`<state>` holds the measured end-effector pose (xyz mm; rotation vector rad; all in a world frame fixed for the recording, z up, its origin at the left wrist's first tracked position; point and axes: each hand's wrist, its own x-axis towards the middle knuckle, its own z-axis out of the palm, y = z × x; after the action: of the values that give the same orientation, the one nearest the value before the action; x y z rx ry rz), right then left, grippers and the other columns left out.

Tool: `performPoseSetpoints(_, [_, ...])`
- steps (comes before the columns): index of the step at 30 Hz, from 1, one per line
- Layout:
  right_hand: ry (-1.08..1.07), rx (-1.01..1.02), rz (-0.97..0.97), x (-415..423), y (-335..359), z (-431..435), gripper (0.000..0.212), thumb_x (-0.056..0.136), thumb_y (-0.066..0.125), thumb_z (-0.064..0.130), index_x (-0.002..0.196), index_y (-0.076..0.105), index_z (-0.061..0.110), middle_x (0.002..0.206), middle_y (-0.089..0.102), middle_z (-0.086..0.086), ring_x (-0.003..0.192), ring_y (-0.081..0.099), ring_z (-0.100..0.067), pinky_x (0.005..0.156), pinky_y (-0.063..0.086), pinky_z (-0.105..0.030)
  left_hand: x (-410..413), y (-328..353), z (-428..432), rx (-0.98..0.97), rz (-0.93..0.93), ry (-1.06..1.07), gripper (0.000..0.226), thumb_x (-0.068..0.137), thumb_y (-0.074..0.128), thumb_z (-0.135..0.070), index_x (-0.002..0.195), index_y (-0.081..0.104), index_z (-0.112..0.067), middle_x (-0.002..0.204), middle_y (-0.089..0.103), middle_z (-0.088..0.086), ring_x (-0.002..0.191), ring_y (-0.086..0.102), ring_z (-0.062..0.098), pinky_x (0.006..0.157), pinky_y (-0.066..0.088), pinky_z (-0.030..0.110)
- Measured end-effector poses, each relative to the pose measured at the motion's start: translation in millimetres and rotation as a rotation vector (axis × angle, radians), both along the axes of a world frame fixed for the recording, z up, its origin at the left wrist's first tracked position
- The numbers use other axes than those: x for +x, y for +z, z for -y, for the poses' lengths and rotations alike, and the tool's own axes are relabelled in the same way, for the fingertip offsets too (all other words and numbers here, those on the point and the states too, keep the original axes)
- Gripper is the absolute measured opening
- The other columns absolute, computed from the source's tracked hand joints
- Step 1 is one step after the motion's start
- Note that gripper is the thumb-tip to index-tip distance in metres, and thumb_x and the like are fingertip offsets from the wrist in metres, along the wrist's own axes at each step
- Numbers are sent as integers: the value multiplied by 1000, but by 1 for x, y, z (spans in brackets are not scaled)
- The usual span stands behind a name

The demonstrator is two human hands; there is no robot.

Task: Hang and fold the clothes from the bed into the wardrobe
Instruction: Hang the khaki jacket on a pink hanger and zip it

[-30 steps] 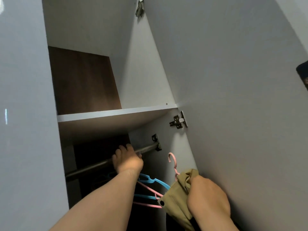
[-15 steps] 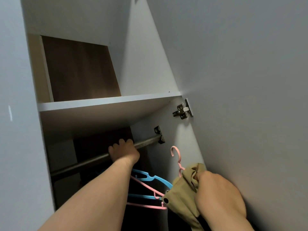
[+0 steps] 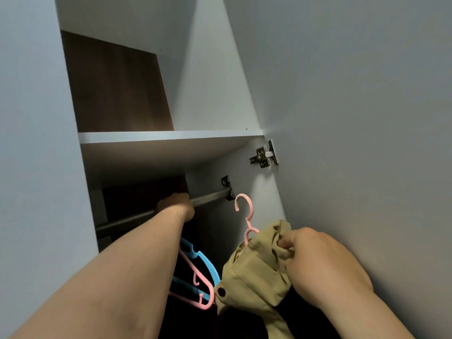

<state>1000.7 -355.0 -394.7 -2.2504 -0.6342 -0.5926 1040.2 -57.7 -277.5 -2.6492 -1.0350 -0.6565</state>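
Left hand (image 3: pixel 176 206) is up at the rail (image 3: pixel 210 195) under the shelf (image 3: pixel 166 137); its fingers fold over the bar, so I'm gripping it, though the tips are hidden behind my knuckles. The rail is a smooth round metal tube, dull grey, held in a dark bracket at its right end. Below my forearm hang empty hangers, a blue one (image 3: pixel 203 260) and a pink one (image 3: pixel 195 272), thin glossy plastic with little notches. Next over, the pink hook (image 3: pixel 244 206) stands just beside the rail's end, not yet on it. Under it the garment (image 3: pixel 254 272) is bunched on its hanger; khaki, matte woven cloth, creased, with one dark button showing. Right hand (image 3: pixel 325 263) pinches that cloth at the collar, thumb and fingers clamped on the folds. To do this well, I reckon I should lift the hook above the bar and tip its open side over the free stretch right of my left hand, then lower until it seats; holding cloth rather than plastic, the hook may swivel, so go slowly. Metal hinge (image 3: pixel 264 155), plain grey door (image 3: pixel 367 118) on the right.
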Motion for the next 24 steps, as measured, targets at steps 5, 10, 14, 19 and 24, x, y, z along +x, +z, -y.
performPoseSetpoints(5, [-34, 9, 54, -23, 2, 22, 28, 86, 51, 25, 109, 60, 39, 110, 64, 14, 107, 59, -18, 81, 49, -30, -3, 0, 4, -5, 3, -9, 38, 89, 48, -17, 126, 55, -22, 130, 55, 7, 119, 54, 29, 96, 44, 41])
performPoseSetpoints(10, [-40, 36, -30, -15, -6, 4, 33, 87, 51, 24, 114, 59, 42, 116, 65, 11, 111, 59, -19, 83, 48, -29, -5, -6, 6, 15, 33, -6, 34, 89, 47, -21, 123, 55, -22, 126, 56, 6, 116, 55, 27, 94, 43, 38])
performPoseSetpoints(14, [-10, 134, -71, 2, -10, -16, 29, 89, 51, 29, 115, 59, 41, 117, 66, 10, 110, 60, -20, 85, 48, -29, -2, -8, 0, 17, 98, -6, 34, 90, 43, -26, 121, 56, -20, 127, 56, 6, 117, 54, 27, 95, 40, 36])
performPoseSetpoints(19, [18, 259, -121, 36, -14, -45, 28, 92, 51, 25, 114, 62, 37, 110, 67, 9, 102, 62, -20, 79, 50, -29, 4, -7, 0, 28, 118, 13, 29, 91, 43, -23, 115, 59, -20, 117, 61, 4, 108, 58, 25, 95, 43, 37])
performPoseSetpoints(24, [51, 423, -200, 76, -19, -81, 29, 90, 57, 24, 116, 66, 35, 106, 69, 10, 94, 63, -17, 71, 47, -23, 7, -7, -6, 24, 144, 1, 32, 89, 44, -22, 118, 59, -23, 121, 60, 3, 111, 57, 24, 95, 42, 35])
